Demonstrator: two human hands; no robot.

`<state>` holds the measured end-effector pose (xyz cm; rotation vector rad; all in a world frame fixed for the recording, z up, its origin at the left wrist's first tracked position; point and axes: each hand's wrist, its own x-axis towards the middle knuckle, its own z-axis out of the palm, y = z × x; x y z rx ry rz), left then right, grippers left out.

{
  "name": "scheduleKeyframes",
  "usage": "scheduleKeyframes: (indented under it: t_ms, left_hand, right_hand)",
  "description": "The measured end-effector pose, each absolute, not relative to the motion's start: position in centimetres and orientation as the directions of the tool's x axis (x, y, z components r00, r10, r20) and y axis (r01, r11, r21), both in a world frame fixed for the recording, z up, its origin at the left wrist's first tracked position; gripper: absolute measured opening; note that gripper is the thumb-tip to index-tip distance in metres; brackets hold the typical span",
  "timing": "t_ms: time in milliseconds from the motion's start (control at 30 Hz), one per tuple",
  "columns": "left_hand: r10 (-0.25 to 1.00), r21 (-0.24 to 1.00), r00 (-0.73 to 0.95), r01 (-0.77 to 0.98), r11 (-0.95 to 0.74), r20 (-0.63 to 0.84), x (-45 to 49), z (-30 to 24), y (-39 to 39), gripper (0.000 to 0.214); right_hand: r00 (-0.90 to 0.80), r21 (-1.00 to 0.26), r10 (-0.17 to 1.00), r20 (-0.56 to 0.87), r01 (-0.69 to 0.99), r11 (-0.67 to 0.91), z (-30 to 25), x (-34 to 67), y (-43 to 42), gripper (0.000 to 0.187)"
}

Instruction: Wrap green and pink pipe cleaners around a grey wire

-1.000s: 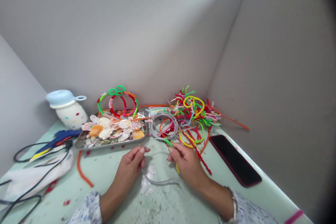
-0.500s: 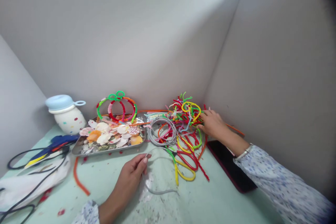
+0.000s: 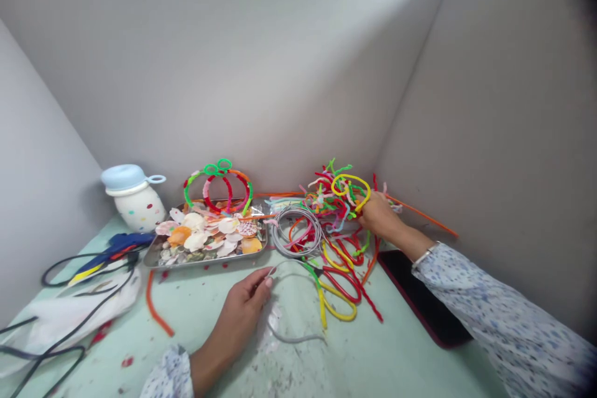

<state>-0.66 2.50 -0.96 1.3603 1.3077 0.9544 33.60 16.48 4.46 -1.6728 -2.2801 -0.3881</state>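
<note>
My left hand (image 3: 240,305) is closed in a pinch on a thin grey wire (image 3: 298,340), which curves to the right in an open loop. Green and yellow pipe cleaner (image 3: 321,298) is wrapped along the wire's far side. At the back right, my right hand (image 3: 380,217) reaches into a tangled heap of coloured pipe cleaners (image 3: 333,196), beside a yellow loop (image 3: 347,178). Its fingers are curled and partly hidden, so what they grip does not show. Scissors with red and yellow handles (image 3: 344,286) lie just right of the wrapped wire.
A metal tray (image 3: 200,265) of shells stands at the back, with pipe-cleaner rings (image 3: 228,199) upright on it. A grey wire coil (image 3: 275,233) is beside it. A white jar (image 3: 140,208), pliers (image 3: 114,249) and black cable are left; a dark phone (image 3: 424,298) lies under my right forearm.
My right hand has gone from resting with spread fingers at the heap's edge to curling its fingers into it. My left hand keeps hold of the wire. The view has shifted slightly.
</note>
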Motion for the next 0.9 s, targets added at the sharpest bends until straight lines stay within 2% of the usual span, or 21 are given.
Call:
scheduleKeyframes:
  t_ms: [100,200,333,567,733,900]
  left_hand:
    - [0.995,0.966,0.089,0.256,0.025,-0.049,-0.7,-1.1,2.6,0.048]
    - [0.997,0.958,0.080,0.285,-0.040,0.018,-0.7,-1.3,2.8,0.042]
    - [0.991,0.936,0.116,0.337,-0.101,0.065,-0.9,-1.8,3.0,0.038]
    - [0.990,0.910,0.125,0.401,-0.107,0.061,-0.8,-2.1,3.0,0.038]
    - [0.990,0.898,0.136,0.429,-0.099,0.044,-0.7,-2.0,2.9,0.039]
    - [0.989,0.898,0.140,0.429,-0.102,0.046,-0.6,-1.9,2.9,0.038]
  right_hand:
    - [-0.329,0.116,0.808,0.488,0.942,0.314,5.2,33.7,16.3,0.025]
    - [-0.393,0.191,0.707,0.588,0.917,0.351,6.0,33.3,15.8,0.021]
    - [-0.479,0.265,0.613,0.628,0.872,0.411,6.5,32.0,14.7,0.017]
    - [-0.552,0.392,0.521,0.651,0.832,0.392,6.2,32.3,13.3,0.018]
    - [-0.534,0.385,0.449,0.716,0.839,0.384,6.0,34.1,13.2,0.023]
    - [-0.375,0.241,0.462,0.804,0.915,0.323,7.2,35.5,13.4,0.027]
